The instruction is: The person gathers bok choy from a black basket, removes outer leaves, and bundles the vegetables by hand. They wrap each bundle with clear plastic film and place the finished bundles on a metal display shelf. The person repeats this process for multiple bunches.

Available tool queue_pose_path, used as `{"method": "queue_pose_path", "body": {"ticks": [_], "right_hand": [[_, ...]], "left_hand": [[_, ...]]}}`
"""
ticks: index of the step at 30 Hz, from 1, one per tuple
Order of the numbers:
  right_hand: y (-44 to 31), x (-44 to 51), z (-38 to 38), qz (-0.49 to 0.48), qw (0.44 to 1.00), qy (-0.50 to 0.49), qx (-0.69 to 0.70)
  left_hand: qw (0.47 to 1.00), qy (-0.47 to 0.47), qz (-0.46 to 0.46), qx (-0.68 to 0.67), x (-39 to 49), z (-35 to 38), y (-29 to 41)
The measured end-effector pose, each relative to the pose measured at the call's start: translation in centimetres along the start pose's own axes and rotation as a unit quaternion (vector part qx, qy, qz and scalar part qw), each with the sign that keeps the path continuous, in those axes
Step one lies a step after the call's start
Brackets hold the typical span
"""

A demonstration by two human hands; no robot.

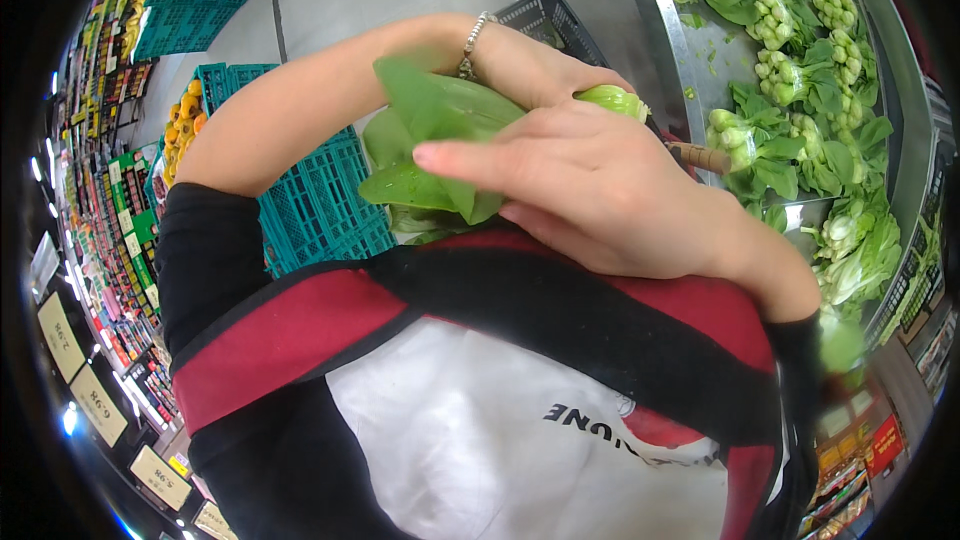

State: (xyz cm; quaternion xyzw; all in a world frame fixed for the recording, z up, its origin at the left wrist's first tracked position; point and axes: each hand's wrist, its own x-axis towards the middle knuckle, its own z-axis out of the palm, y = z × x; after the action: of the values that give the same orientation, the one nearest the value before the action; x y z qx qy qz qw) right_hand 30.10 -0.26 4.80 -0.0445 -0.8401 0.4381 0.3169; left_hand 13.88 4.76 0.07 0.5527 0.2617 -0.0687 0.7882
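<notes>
My left hand (pixel 536 67), with a beaded bracelet at the wrist, is closed around a head of bok choy (pixel 450 101). Its pale cut base (pixel 616 100) sticks out past the hand on the right, while the broad green leaves spread to the left. Over the stems lies my right hand (pixel 600 180). Its index finger is stretched along the leaves, touching or just above them, and the other fingers are largely hidden. One upper leaf is blurred. A wooden handle (pixel 701 157) shows beyond the right hand; whether that hand holds it cannot be told.
At right, a metal display bin (pixel 720 60) holds several bundled bok choy (pixel 784 79). A black basket (pixel 551 15) sits on the floor ahead. Teal plastic crates (pixel 322 202) stand at left, near orange fruit (pixel 184 120). Store shelves (pixel 112 187) line the far left.
</notes>
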Motion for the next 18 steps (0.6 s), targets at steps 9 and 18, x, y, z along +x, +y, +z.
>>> {"method": "queue_pose_path", "body": {"ticks": [9,18], "right_hand": [[-0.6,1.9,1.2,-0.089,0.937,-0.201,-0.273],[1.5,2.1,4.5,-0.17,0.958,-0.137,-0.184]], "left_hand": [[0.999,-0.031,-0.036,0.008,-0.4,0.3,1.3],[0.996,0.064,0.047,0.038,-0.6,2.2,-0.5]]}}
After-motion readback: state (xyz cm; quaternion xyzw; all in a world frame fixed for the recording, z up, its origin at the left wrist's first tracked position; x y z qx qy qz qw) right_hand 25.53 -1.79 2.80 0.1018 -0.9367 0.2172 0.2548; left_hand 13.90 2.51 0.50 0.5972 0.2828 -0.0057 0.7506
